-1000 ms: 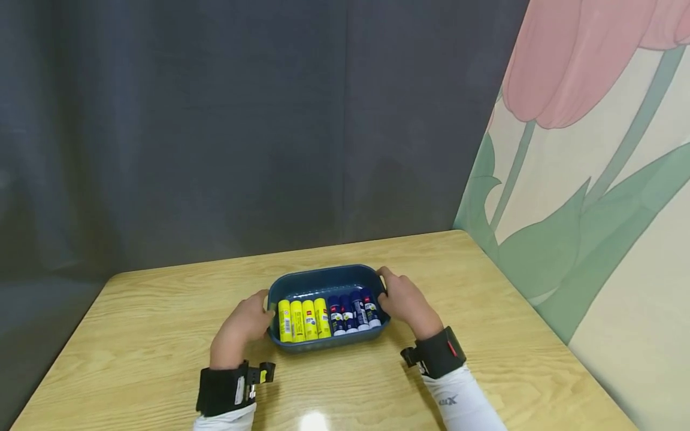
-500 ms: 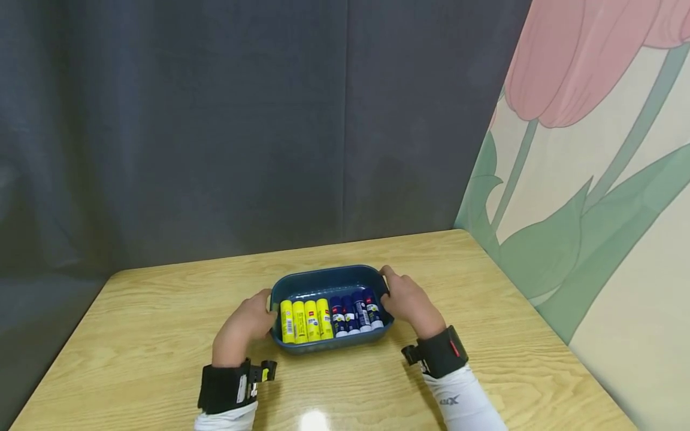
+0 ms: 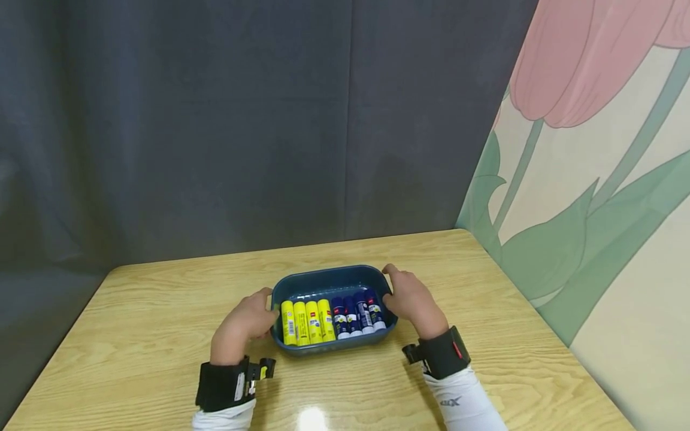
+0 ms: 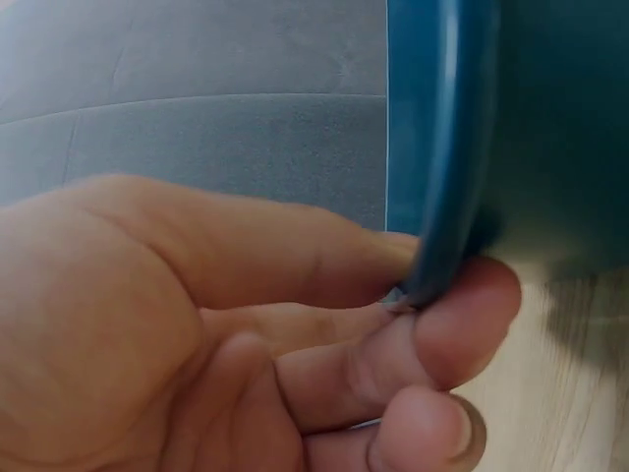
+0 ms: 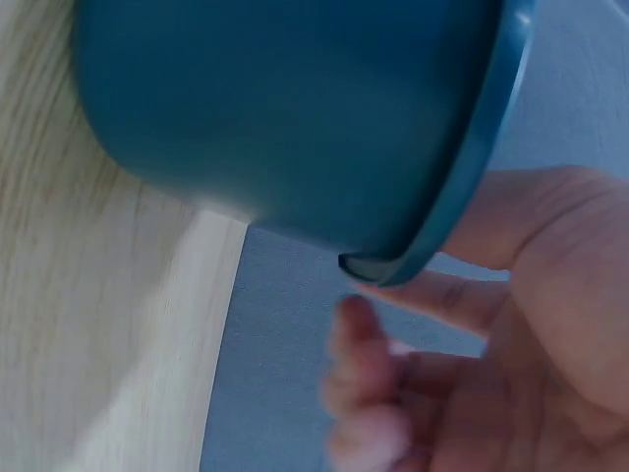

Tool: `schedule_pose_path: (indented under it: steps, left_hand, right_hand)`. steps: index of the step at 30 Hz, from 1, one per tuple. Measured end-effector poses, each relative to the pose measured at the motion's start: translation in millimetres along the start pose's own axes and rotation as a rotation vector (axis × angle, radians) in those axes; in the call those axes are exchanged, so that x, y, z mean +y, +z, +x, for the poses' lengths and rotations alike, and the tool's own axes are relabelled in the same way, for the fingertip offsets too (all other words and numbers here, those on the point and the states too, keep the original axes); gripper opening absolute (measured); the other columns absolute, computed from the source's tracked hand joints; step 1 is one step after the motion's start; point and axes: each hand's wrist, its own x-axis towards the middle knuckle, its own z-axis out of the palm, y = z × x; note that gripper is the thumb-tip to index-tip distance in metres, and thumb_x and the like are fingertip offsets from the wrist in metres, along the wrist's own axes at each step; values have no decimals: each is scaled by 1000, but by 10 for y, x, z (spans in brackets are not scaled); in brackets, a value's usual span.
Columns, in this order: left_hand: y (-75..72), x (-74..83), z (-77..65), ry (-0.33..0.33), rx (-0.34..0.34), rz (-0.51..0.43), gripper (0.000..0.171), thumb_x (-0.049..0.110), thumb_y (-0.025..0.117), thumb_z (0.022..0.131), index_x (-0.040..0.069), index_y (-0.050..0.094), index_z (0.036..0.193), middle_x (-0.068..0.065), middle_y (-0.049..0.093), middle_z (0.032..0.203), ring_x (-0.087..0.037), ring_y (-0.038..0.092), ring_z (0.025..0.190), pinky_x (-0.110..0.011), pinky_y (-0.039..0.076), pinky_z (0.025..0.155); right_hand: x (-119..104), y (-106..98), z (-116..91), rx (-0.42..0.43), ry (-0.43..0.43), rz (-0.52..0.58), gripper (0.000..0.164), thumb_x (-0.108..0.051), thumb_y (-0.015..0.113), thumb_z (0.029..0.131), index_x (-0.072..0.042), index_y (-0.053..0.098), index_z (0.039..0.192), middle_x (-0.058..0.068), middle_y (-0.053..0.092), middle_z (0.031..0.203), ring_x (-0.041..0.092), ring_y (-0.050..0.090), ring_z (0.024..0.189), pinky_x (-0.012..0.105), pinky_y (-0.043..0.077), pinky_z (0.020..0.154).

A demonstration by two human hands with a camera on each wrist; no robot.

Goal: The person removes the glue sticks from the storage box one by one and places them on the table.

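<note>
A dark teal oblong dish (image 3: 323, 278) with a rolled rim stands on the wooden table. Inside lie several yellow glue sticks (image 3: 307, 323) side by side on the left, and several dark blue glue sticks (image 3: 358, 314) with white ends on the right. My left hand (image 3: 245, 320) pinches the dish's left end, thumb on one side of the rim and fingers on the other, as the left wrist view shows. At the opposite end my right hand (image 3: 412, 302) holds the rim between thumb and index finger. Its other fingers curl below the rim, apart from the dish (image 5: 285, 108).
The light wooden table (image 3: 135, 335) reaches back to a dark grey curtain (image 3: 232, 131). A wall with painted tulips (image 3: 571, 239) runs along the right side. Both wrists wear black straps with small cameras.
The dish, its glue sticks and my right hand sit slightly farther right in the head view, and the background has shifted right too. Both hands stay at the dish's ends.
</note>
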Motion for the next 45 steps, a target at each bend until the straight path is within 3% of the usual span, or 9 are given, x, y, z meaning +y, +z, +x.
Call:
schedule_pose_path:
  steps: [6,13,20,28,32,38,45]
  left_hand:
    - [1,-15,-11,-19,-6,3,61,14,50,100,-1,28,155,-10,60,74,-15,46,45,-26,38,47]
    - [10,-17,-18,-12,-6,-1,61,13,51,100,-1,29,154,-10,59,68,-16,47,47,-27,38,48]
    - [-1,-7,-17,-6,-6,-4,61,14,51,100,-2,29,155,-9,58,64,-16,47,46,-27,38,48]
    - [3,23,-41,-22,1,-3,61,12,51,99,-3,30,154,-12,62,82,-18,51,48,-27,39,48]
    - [20,27,-42,-22,-2,-2,60,12,50,99,-3,30,154,-13,63,82,-18,50,47,-27,39,48]
    - [21,35,-47,-21,15,-11,61,10,50,97,-3,31,153,-17,65,99,-20,56,51,-28,40,48]
    - [14,56,-50,-12,5,-10,60,9,49,98,-4,31,153,-13,65,88,-21,55,50,-27,39,48]
  right_hand:
    - [-104,31,-35,87,-48,-41,39,-15,73,88,-3,64,124,18,68,112,26,64,91,46,56,76]
    - [-242,103,-98,82,-71,-115,30,-18,74,87,-2,70,112,15,72,103,28,70,85,46,57,69]
    - [-344,171,-132,47,-44,-171,20,-17,75,86,-1,70,97,13,70,87,20,62,68,42,54,58]
    - [-381,263,-148,50,-35,-287,13,-14,77,80,-5,69,86,11,68,79,26,66,69,44,53,56]
    - [-382,339,-150,7,-42,-385,12,-15,75,81,-7,71,89,9,68,81,27,66,72,44,53,59]
    - [-411,371,-154,-14,-62,-478,16,-19,74,83,-7,71,94,8,68,80,24,65,71,42,53,59]
    - [-419,370,-143,-65,-38,-548,47,-29,78,81,-9,67,122,8,69,86,19,60,67,36,51,58]
